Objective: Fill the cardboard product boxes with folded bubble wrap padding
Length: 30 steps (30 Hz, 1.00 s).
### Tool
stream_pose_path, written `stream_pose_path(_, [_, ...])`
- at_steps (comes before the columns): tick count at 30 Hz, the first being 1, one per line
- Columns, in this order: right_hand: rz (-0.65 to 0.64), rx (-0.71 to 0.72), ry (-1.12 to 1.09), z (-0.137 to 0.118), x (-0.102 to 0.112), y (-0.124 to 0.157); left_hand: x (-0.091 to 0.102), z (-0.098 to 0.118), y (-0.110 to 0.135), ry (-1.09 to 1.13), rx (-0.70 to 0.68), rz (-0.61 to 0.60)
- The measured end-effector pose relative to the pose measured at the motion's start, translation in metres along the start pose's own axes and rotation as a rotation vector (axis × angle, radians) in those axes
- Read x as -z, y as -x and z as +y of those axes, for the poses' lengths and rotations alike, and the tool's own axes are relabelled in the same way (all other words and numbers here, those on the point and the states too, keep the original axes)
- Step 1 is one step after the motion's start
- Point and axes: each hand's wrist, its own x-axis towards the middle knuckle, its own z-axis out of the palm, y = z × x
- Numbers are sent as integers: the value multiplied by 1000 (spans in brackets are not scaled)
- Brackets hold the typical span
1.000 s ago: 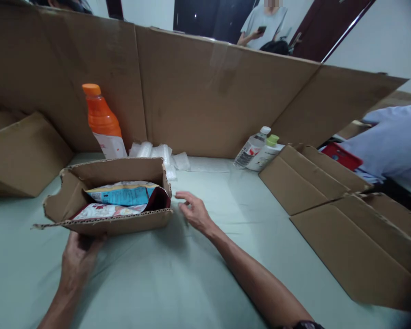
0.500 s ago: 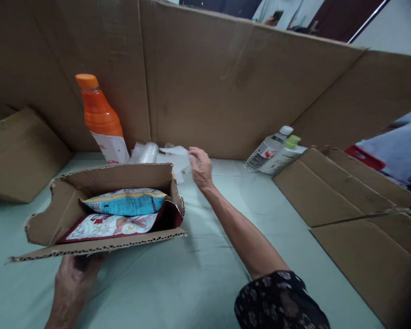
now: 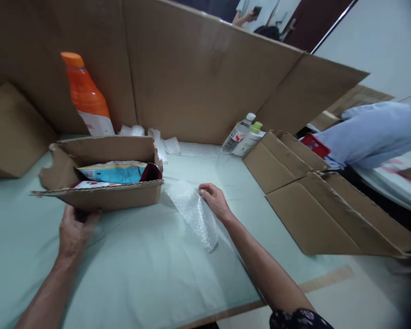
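Note:
A torn cardboard box [image 3: 109, 197] lies open on the pale green table [image 3: 150, 269], with a blue snack packet [image 3: 113, 172] and a red and white packet [image 3: 89, 184] inside. My left hand [image 3: 73, 230] grips the box's near wall from below, fingers curled under it. My right hand [image 3: 215, 201] pinches the top edge of a sheet of clear bubble wrap [image 3: 195, 212], which lies on the table just right of the box.
An orange bottle [image 3: 84, 98] stands behind the box, with more bubble wrap [image 3: 157, 137] beside it. Two small bottles [image 3: 243, 135] lean at the back. Flattened cardboard [image 3: 315, 201] covers the right side; a tall cardboard wall [image 3: 198, 77] encloses the back. Another person's sleeve [image 3: 370, 135] is at right.
My right hand reached back to the bubble wrap pile, took a sheet and drew it forward onto the table beside the box. My left hand stayed on the box.

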Motion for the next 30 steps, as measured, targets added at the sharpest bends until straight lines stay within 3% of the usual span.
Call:
stream_pose_path(4, [52,146,73,-26,-3,3,5,0,3,65,61,3])
stream_pose_path(7, [-100,279,167,-46,-20,12,7,5,4,59,71,45])
stream_pose_path(11, [-343,368,201,-64,-64,25,8,7,4,53,56,56])
stream_pose_path(14, [-413,400,195,-72,-84,42,12,4,6,-9,-17,74])
stream_pose_path(18, [-370,346,207,-76,-78,68,19,7,12,-135,-178,101])
stream_pose_path(21, [-327,307,198,-73,-76,66,19,12,16,-164,-239,85])
stream_pose_path(27, [-354,308,65,-59,-94,30,7,8,13,-185,-97,0])
stream_pose_path(30, [-357,354,86,-57,-74,29,11,9,10,-171,-43,-54])
